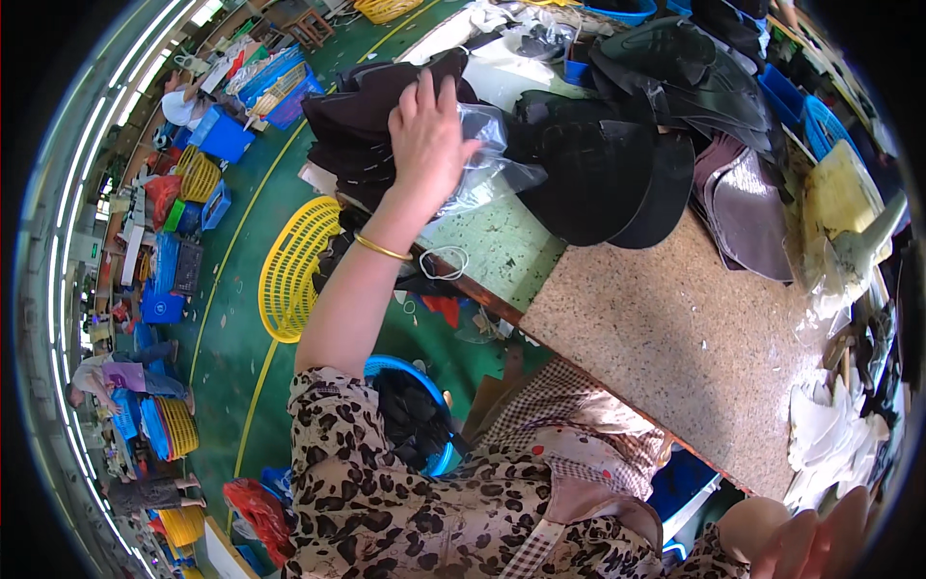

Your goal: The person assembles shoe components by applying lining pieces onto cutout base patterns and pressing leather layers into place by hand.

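Note:
My left hand reaches over the far left of the table and rests on a stack of dark brown cut pieces. Its fingers are stretched out and the thumb points right, so it is open. A clear plastic bag lies crumpled beside the palm and thumb. Right of the bag are black rounded pieces, overlapping in a pile. My right hand is low at the right rim, partly cut off; its visible fingers are apart, and nothing shows in them.
On the speckled tabletop sit brown pieces and, at the right edge, white scraps. A white pointed form stands at the right. Below the table's left edge are a yellow basket and a blue basket of black pieces.

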Tool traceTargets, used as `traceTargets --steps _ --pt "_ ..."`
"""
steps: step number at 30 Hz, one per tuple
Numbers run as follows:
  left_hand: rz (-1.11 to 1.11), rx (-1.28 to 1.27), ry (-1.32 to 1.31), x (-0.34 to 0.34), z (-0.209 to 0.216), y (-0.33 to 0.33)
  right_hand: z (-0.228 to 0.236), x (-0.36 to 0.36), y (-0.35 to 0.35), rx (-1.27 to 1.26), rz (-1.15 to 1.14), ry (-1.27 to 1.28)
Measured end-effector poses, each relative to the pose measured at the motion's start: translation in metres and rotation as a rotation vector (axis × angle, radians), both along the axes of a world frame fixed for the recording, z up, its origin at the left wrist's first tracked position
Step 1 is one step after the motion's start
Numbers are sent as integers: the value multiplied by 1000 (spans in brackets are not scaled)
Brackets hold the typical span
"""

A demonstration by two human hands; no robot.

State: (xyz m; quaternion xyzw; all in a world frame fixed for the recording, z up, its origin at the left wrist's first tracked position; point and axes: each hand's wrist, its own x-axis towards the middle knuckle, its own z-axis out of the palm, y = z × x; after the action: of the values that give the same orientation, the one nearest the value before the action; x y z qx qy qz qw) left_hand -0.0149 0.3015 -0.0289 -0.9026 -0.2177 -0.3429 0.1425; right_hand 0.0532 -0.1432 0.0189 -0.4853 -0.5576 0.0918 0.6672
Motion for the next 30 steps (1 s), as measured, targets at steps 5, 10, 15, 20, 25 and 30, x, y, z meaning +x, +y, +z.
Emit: traceTargets --steps 5,10,15,20,25,30 --pt "-72 -544 -42 -19 4 31 6 -3 37 -44 45 -34" --pt "-659 -951 8 -21 48 -41 -1 5 33 -95 30 -90" --pt "-1439 -1109 564 -26 10 -177 5 4 34 -138 70 -120" --pt "-809 -463 -107 46 -17 -140 -1 19 -8 -199 28 -173" --pt "-590 -514 54 57 -45 -106 17 16 47 -231 -5 -217" --pt "-433 -567 47 55 -34 -96 35 36 111 -285 -52 -299"
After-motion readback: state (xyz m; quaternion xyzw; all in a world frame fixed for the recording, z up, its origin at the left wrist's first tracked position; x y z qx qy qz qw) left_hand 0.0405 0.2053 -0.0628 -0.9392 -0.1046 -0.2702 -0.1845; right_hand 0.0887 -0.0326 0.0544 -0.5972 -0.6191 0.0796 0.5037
